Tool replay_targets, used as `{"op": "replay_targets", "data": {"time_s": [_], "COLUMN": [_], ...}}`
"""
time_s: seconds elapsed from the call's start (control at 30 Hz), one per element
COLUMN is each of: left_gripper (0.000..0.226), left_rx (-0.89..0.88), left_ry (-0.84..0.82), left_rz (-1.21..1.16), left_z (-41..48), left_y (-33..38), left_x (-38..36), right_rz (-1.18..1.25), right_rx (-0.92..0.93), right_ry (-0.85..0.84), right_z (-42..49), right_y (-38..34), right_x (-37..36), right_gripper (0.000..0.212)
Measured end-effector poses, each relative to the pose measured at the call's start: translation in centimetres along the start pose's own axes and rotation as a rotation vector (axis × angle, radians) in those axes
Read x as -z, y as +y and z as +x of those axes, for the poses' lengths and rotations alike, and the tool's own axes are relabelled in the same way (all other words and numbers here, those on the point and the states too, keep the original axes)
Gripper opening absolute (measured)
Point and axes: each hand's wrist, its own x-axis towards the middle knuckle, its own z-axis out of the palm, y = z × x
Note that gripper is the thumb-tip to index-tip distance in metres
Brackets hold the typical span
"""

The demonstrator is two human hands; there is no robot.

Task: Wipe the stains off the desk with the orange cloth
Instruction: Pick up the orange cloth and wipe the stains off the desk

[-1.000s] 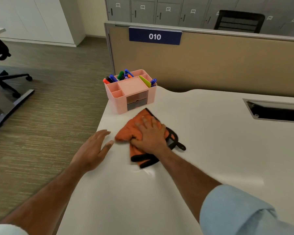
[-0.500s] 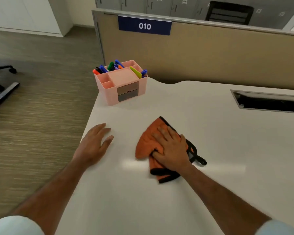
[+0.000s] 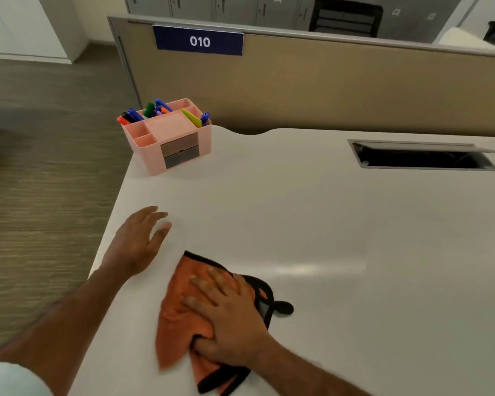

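An orange cloth (image 3: 177, 318) with black trim lies crumpled on the white desk (image 3: 340, 230), near its front left. My right hand (image 3: 229, 315) presses flat on top of the cloth, fingers spread, thumb tucked into the fabric. My left hand (image 3: 137, 241) rests palm down on the desk close to its left edge, fingers apart, holding nothing. I can make out no stains on the desk surface.
A pink organiser (image 3: 169, 138) with coloured pens stands at the desk's back left corner. A rectangular cable opening (image 3: 423, 155) is set into the desk at the back right. A beige partition (image 3: 340, 87) marked 010 runs behind the desk. The floor drops off to the left.
My right hand has dragged the cloth across the desk, away from the organiser and toward me. The left hand has stayed flat near the left edge.
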Motion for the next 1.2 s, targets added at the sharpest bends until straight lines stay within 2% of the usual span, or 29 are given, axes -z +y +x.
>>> {"op": "replay_targets", "data": {"time_s": [0.1, 0.23, 0.33, 0.43, 0.53, 0.63, 0.67, 0.73, 0.8, 0.9, 1.0, 1.07, 1.13, 1.2], "left_gripper": [0.065, 0.068, 0.076, 0.069, 0.072, 0.091, 0.091, 0.073, 0.045, 0.019, 0.025, 0.028, 0.032, 0.038], "left_rx": [-0.014, 0.001, 0.016, 0.012, 0.092, 0.216, 0.246, 0.297, 0.282, 0.159, 0.043, 0.014, 0.029, 0.095], "left_ry": [-0.004, -0.043, -0.099, -0.155, -0.219, -0.298, -0.322, -0.363, -0.396, -0.380, -0.352, -0.327, -0.259, -0.161], "left_rz": [0.006, -0.011, -0.039, -0.059, -0.153, -0.141, -0.135, -0.183, -0.238, -0.283, -0.334, -0.386, -0.430, -0.481], "left_z": [-0.5, -1.4, -2.1, -2.5, -2.3, -1.6, -1.4, -1.0, -0.7, -0.4, -0.2, 0.0, 0.1, -0.1], "left_y": [1.1, 3.1, 6.4, 10.7, 14.3, 16.2, 16.5, 17.0, 17.4, 18.2, 18.6, 18.5, 18.5, 18.0], "left_x": [-0.2, -0.9, -2.2, -4.0, -5.1, -5.5, -5.5, -5.2, -4.7, -3.9, -3.0, -2.6, -2.2, -2.1], "right_rz": [-0.085, -0.158, -0.164, -0.141, -0.029, 0.167, 0.246, 0.358, 0.379, 0.397, 0.474, 0.526, 0.640, 0.794], "right_rx": [-0.132, -0.428, -0.595, -0.674, -0.690, -0.603, -0.589, -0.595, -0.616, -0.664, -0.622, -0.591, -0.572, -0.598], "right_ry": [0.091, 0.099, 0.128, 0.184, 0.162, 0.282, 0.326, 0.383, 0.409, 0.340, 0.245, 0.186, 0.174, 0.228], "right_z": [-3.3, -4.4, -2.5, -1.3, -1.9, -3.1, -3.6, -4.1, -4.2, -3.8, -3.0, -2.5, -2.2, -2.0], "right_y": [4.9, 10.5, 10.6, 9.1, 8.1, 8.6, 9.2, 11.1, 13.1, 15.2, 16.3, 16.8, 16.9, 16.8], "right_x": [1.9, 5.2, 5.6, 5.1, 5.9, 7.3, 7.6, 8.3, 9.0, 9.8, 10.3, 10.7, 11.0, 11.3], "right_gripper": [0.072, 0.069, 0.071, 0.077, 0.081, 0.057, 0.049, 0.042, 0.049, 0.079, 0.106, 0.117, 0.116, 0.102]}}
